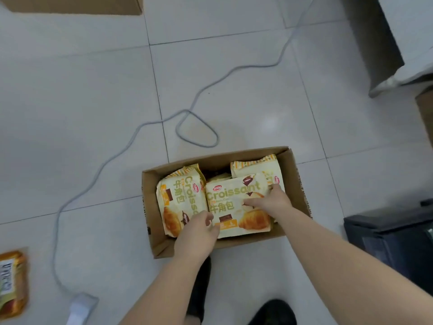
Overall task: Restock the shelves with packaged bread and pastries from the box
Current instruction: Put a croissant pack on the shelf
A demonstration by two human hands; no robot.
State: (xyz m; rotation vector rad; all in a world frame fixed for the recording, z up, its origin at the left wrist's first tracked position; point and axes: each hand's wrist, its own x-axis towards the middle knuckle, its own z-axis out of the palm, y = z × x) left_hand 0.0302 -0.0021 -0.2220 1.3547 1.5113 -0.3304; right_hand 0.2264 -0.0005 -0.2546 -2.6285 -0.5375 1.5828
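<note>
Orange packet (pixel 13 283): lies on the floor tiles at far left, blurred
Left hand (pixel 199 231): fingers curled, pinching the near-left corner of the front croissant pack (pixel 236 205)
Front croissant pack: flat on top in the cardboard box (pixel 150 184), long axis left to right, print facing up
Right hand (pixel 269 200): fingers curled on that pack's right edge
Side pack (pixel 180 200): turned lengthwise, left of it
Cable (pixel 131 141): loops across the tiles beyond the box
</note>
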